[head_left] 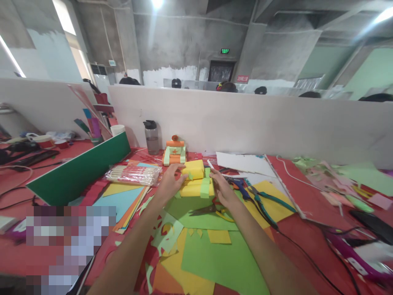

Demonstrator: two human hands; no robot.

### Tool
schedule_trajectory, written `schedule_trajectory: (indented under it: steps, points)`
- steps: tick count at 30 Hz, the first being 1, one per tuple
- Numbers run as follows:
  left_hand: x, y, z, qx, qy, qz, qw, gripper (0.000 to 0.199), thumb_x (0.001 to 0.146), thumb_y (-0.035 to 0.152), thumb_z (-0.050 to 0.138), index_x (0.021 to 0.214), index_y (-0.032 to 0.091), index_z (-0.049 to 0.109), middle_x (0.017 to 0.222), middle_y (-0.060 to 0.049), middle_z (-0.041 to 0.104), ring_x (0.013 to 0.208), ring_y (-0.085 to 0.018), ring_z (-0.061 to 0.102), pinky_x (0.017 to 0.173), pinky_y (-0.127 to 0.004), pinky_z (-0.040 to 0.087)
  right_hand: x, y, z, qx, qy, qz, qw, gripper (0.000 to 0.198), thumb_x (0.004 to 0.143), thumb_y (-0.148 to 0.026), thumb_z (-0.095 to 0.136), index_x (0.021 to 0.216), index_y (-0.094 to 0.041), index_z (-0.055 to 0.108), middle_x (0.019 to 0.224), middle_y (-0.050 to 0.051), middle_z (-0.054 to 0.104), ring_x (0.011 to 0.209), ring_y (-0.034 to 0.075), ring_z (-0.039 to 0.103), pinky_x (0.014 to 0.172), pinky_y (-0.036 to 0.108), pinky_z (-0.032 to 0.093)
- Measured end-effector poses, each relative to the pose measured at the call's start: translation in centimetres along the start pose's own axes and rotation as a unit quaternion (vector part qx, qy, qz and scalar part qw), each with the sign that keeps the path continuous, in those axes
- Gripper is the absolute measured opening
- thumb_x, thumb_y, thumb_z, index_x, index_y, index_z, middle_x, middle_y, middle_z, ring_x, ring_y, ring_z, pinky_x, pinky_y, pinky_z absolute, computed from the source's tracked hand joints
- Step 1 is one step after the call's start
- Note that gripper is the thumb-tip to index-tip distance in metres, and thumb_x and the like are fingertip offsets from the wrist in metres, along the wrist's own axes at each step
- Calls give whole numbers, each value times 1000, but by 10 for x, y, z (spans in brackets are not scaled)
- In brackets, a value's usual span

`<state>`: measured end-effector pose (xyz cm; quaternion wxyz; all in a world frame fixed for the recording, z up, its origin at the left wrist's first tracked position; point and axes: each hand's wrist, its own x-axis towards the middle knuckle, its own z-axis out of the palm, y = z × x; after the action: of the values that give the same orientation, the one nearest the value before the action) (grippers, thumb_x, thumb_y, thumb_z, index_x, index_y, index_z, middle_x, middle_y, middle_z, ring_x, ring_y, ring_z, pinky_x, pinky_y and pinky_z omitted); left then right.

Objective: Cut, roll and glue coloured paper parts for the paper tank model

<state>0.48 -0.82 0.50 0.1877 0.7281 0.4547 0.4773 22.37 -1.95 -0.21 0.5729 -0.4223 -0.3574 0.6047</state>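
A small yellow paper model (196,188) with light green strips stands on green paper at the middle of the table. It looks like a tank, with a rolled body and a block on top. My left hand (171,182) grips its left side, thumb by a green star. On the opposite side, my right hand (223,189) closes its fingertips on the model near a green strip. A thin white strip (210,164) sticks up by those fingers. Just below the model lie scissors (204,210) with yellow handles. Behind it stands a similar orange and green paper model (175,151).
Green paper (224,262) and cut scraps cover the front. Pliers (264,198) and a corded tool (245,192) lie right. Wrapped sticks (133,174), a green board (82,172) and a water bottle (151,137) are left. A white partition (245,121) closes the back.
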Motion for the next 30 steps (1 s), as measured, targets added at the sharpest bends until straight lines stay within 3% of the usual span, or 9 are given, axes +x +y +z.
schedule_trajectory:
  steps: [13,19,26,30]
  points:
    - [-4,3,2,34,-23,-23,999,40,80,32,72,116,24,58,124,-7,55,99,-20,61,89,-35,51,-8,-3,8,-36,-2,10,999,47,74,-30,72,118,-29,55,83,-4,70,72,17,66,56,25,53]
    - [-2,3,3,37,-13,-19,999,34,82,37,70,111,23,60,119,-7,57,97,-21,62,88,-36,51,-8,-4,8,-26,-5,10,1000,45,74,-29,73,115,-30,57,81,-4,69,72,17,66,55,24,52]
    - [0,0,1,19,-1,-7,1000,24,94,39,51,106,22,62,112,-7,61,92,-19,63,86,-35,52,-7,-3,7,-26,2,12,1000,41,74,-29,73,112,-30,58,80,-5,68,70,16,65,53,24,50]
    - [-1,4,0,24,-9,-9,1000,25,91,40,58,108,22,63,113,-7,61,92,-20,63,86,-35,52,-6,-2,6,-27,-4,13,1000,45,74,-30,74,116,-30,57,83,-3,69,72,17,66,55,24,52]
